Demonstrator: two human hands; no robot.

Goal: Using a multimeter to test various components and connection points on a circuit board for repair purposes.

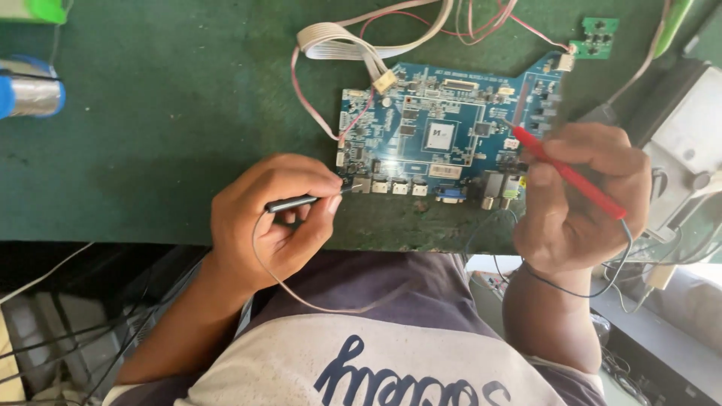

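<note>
A blue circuit board (421, 113) lies on the green table (165, 113). My left hand (271, 218) pinches a black test probe (293, 202), its tip resting on a metal port at the board's lower left edge. My right hand (583, 199) grips a red test probe (571, 175); that tip touches the board near its right side. Thin wires trail from both probes toward my body.
A white ribbon cable (338, 41) and pink wires plug into the board's top. A small green board (596, 36) lies at the back right. A solder spool (28, 92) sits far left. A grey device (688, 128) and tangled cables crowd the right edge.
</note>
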